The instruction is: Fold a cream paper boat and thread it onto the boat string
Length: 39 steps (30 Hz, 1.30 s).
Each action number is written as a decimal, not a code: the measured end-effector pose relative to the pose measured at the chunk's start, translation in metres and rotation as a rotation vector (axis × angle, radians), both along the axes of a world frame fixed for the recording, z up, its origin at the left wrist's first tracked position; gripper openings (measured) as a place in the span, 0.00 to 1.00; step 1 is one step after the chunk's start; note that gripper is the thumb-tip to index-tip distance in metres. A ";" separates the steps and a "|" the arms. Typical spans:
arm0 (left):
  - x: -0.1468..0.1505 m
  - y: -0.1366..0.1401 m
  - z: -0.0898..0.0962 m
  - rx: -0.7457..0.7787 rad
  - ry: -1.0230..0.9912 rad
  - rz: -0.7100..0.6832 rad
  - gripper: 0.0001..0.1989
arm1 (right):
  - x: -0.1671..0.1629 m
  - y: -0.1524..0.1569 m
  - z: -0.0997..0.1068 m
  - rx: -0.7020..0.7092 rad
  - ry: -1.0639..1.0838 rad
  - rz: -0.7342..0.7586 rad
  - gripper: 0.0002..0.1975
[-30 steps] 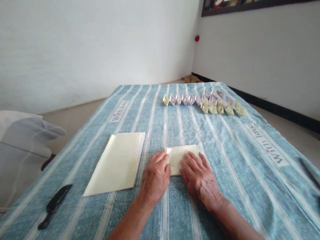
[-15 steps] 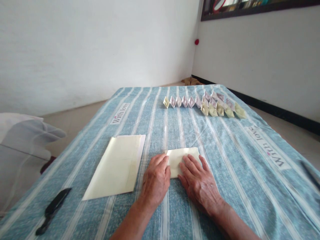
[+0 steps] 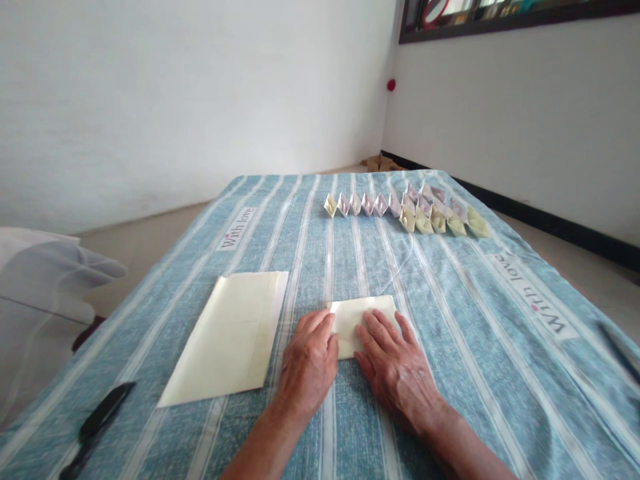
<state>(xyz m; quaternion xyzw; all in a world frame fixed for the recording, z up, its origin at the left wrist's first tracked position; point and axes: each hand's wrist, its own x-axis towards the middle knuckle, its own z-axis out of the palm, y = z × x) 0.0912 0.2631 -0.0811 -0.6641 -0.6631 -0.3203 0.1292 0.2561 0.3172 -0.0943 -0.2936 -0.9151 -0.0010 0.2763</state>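
A folded piece of pale yellow paper (image 3: 355,310) lies on the striped cloth in front of me. At its left edge is my left hand (image 3: 311,357), fingers together and curled, with thumb and fingertips closed on the paper's side. My right hand (image 3: 397,360) rests flat across the paper's right part, fingers stretched and slightly apart, pressing on it. To the left of my hands lies a stack of larger pale yellow sheets (image 3: 230,340), with a whitish sheet edge showing at its right.
Several folded paper boats (image 3: 380,205), yellow and lilac, stand in rows at the far right. A black-handled tool, perhaps a knife (image 3: 103,417), lies front left. A dark object (image 3: 617,350) sits at the right edge. Whitish draped fabric (image 3: 45,280) is beyond the table's left side.
The view has shifted slightly, so everything on the table sits a little further left. Both hands keep nearly the same position on the folded paper.
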 end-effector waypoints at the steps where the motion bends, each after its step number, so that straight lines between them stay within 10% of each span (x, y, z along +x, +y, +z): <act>1: 0.000 0.000 0.000 0.005 0.001 0.002 0.13 | 0.000 0.000 0.000 0.000 -0.002 -0.001 0.15; 39: 0.000 -0.002 0.001 -0.017 0.002 0.014 0.13 | -0.001 0.000 -0.002 0.006 -0.032 -0.018 0.16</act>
